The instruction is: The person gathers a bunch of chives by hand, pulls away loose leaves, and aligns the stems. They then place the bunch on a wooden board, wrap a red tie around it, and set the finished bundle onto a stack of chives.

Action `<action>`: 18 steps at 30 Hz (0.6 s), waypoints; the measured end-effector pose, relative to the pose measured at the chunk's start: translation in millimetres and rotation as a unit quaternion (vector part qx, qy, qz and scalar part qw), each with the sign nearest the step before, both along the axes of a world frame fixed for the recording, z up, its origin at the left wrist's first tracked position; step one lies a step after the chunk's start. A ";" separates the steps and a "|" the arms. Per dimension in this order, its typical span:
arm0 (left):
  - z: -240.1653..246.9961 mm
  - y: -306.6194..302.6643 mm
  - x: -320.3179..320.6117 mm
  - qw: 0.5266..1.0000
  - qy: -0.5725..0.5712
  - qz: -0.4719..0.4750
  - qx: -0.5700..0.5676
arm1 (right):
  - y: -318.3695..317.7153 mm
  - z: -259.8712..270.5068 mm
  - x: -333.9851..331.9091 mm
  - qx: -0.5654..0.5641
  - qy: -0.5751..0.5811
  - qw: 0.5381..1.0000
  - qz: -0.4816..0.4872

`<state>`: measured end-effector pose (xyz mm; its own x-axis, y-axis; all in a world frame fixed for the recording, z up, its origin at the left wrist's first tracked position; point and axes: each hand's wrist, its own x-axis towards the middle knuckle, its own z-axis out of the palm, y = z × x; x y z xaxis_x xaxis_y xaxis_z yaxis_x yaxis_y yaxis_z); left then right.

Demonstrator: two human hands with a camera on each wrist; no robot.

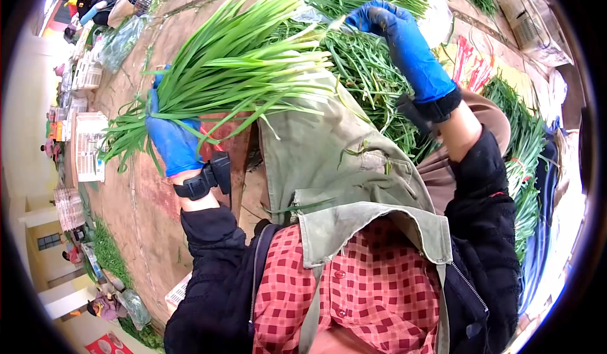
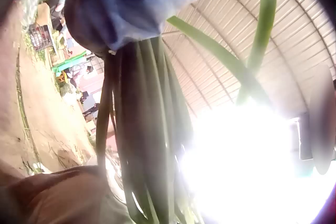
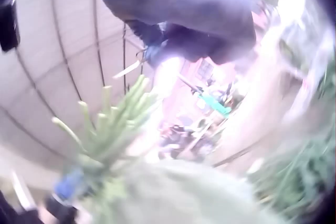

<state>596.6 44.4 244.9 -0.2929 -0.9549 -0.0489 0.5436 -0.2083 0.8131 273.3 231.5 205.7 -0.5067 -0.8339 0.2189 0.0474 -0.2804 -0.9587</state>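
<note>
My left hand [image 1: 172,144], in a blue glove, grips a thick bunch of green garlic chives [image 1: 234,63] near its leafy end. The pale cut ends point right, across my lap. In the left wrist view the glove [image 2: 136,8] wraps the leaves, which hang below it in shadow. My right hand [image 1: 404,47], also gloved in blue, is bent with its fingers curled beside the cut ends. Between its fingertips is a thin pale stalk [image 3: 127,70], blurred in the right wrist view, where the bunch's cut ends [image 3: 113,111] stand up.
A heap of loose greens [image 1: 370,76] lies beside my apron-covered leg [image 1: 329,145]. Further out are a clear plastic sheet [image 1: 436,6] with more chives, red ties [image 1: 471,63], tied bunches [image 1: 521,170] and a white crate [image 1: 88,145]. Other people work in the background.
</note>
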 end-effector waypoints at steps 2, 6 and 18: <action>-4.1 0.8 3.8 1.000 -0.002 -0.001 0.008 | 22.0 0.1 -15.6 0.215 0.285 0.934 0.000; -7.5 -2.0 5.8 0.999 -0.023 0.020 0.033 | 40.3 12.0 5.4 0.323 0.441 0.835 0.062; -8.1 6.4 -6.4 0.999 0.012 -0.029 0.042 | -4.3 3.4 71.4 0.009 -0.141 0.973 0.184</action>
<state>590.3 50.8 236.8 -0.3494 -0.9292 -0.1209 0.5476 -0.3072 0.7783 344.7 227.2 209.2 -0.2106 -0.9727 0.0973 0.4038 -0.1772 -0.8975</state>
